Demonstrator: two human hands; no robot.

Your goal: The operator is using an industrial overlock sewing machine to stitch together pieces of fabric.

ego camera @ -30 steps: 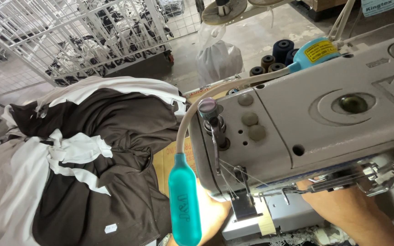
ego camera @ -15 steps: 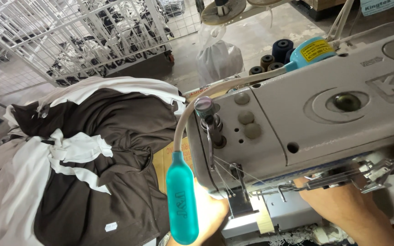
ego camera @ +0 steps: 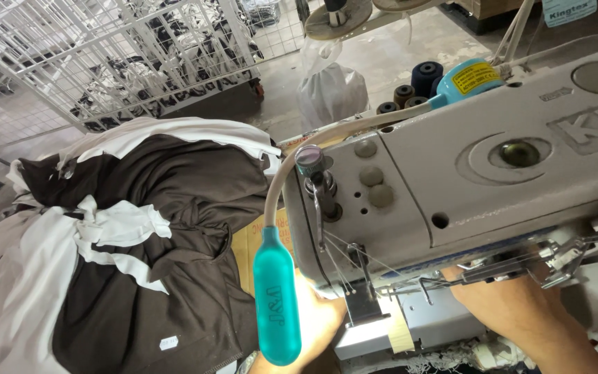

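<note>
Head view: left hand [ego camera: 316,325] lies flat under the sewing machine [ego camera: 465,180], fingers hidden; right forearm [ego camera: 527,312] reaches beneath, finger state cannot be told.

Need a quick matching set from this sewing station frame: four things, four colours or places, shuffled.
Things:
1. lamp head
2. sewing machine
3. garment pile
4. wire cage

Descriptions:
A. white mesh, top left background
B. teal, on a bent neck in front of the machine
C. grey body, right half of the view
D. dark brown and white cloth, left of the machine

Pairs: 1-B, 2-C, 3-D, 4-A
</note>
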